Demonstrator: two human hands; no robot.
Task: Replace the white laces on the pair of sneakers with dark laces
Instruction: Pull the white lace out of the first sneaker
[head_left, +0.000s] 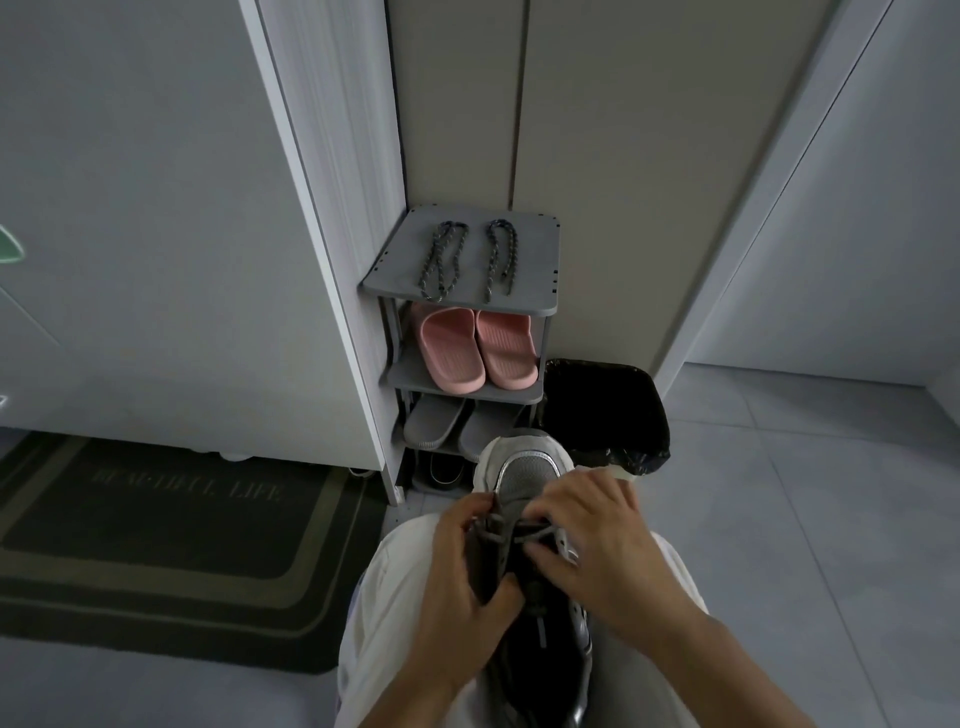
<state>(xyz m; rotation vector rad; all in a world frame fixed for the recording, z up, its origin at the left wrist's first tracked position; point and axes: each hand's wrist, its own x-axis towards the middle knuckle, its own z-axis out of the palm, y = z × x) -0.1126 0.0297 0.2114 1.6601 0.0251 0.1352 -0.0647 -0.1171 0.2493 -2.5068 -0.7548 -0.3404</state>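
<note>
A grey and white sneaker (524, 467) lies on my lap, toe pointing away from me. My left hand (467, 566) grips the sneaker's left side, its fingertips at the lowest lace row. My right hand (592, 540) pinches the lace (535, 535) on the right side near the eyelets. The lace looks grey in the dim light. Two dark braided laces (441, 260) (501, 257) lie folded side by side on top of the grey shoe rack (540, 299). Only one sneaker is in view.
The rack holds pink slippers (478, 348) and grey slippers (447, 421) on lower shelves. A black-lined bin (608, 410) stands right of it. A dark doormat (156, 545) lies on the left, against the door. Grey tiled floor extends to the right.
</note>
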